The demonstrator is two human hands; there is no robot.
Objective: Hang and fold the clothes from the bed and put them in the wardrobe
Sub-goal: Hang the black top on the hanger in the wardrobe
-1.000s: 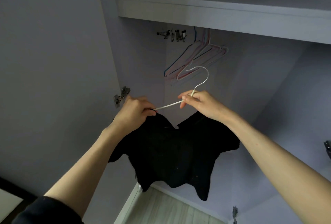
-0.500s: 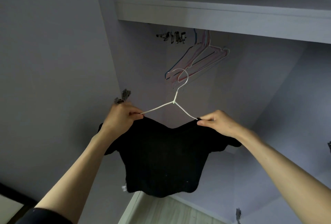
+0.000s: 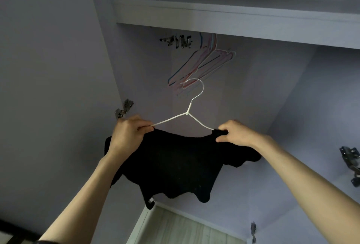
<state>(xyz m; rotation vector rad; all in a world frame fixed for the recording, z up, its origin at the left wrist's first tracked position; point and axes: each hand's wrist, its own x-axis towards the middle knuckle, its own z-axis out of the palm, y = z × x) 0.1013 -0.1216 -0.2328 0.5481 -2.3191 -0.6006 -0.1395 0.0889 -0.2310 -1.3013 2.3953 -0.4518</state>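
A black top hangs on a white wire hanger that I hold up inside the open wardrobe. My left hand pinches the garment's left shoulder at the hanger's left arm. My right hand grips the right shoulder of the cloth over the hanger's right arm. The hanger's hook points up, below the rail area, touching nothing.
Several empty coloured hangers hang under the white shelf, with metal clips to their left. Door hinges sit at the left and right. The wardrobe's wooden floor shows below.
My right hand left the hanger's neck and slid down to the garment's right shoulder. The hanger turned upright and level, and the top now spreads across both arms.
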